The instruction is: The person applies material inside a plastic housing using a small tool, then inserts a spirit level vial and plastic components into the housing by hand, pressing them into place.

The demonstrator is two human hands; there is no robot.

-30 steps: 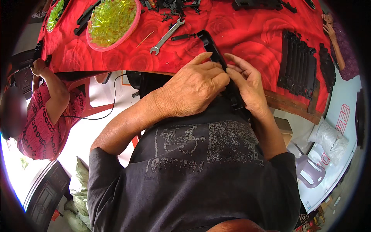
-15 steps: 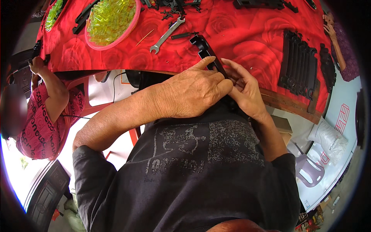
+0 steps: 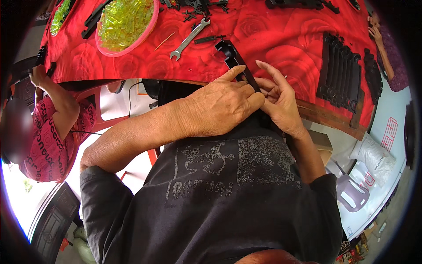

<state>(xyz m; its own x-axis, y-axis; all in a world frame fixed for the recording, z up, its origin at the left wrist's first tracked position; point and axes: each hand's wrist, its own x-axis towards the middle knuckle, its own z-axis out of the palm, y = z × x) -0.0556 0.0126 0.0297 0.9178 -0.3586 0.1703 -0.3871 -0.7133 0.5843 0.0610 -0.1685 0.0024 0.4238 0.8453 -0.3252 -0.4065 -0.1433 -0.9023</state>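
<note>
A long black plastic part (image 3: 230, 52) with a hooked, notched far end slants over the table's near edge. My left hand (image 3: 228, 103) is closed over its middle, with the index finger stretched along its side. My right hand (image 3: 282, 105) holds its right side lower down, thumb beside my left knuckles, index finger raised off it. The part's near end is hidden behind my hands and against my dark shirt. Beyond its far end lie a small black rod-like piece (image 3: 209, 39) and a metal open-end wrench (image 3: 190, 38).
A pink-rimmed bowl (image 3: 115, 54) of yellow-green clear pieces stands at far left, near a thin wooden stick (image 3: 164, 42). Similar black parts (image 3: 338, 72) lie in a row at right. Loose black pieces (image 3: 200, 5) lie at the back. Other people sit left and far right.
My right index finger has lifted and straightened away from the black part. My left hand keeps nearly the same hold. The person at left has shifted slightly.
</note>
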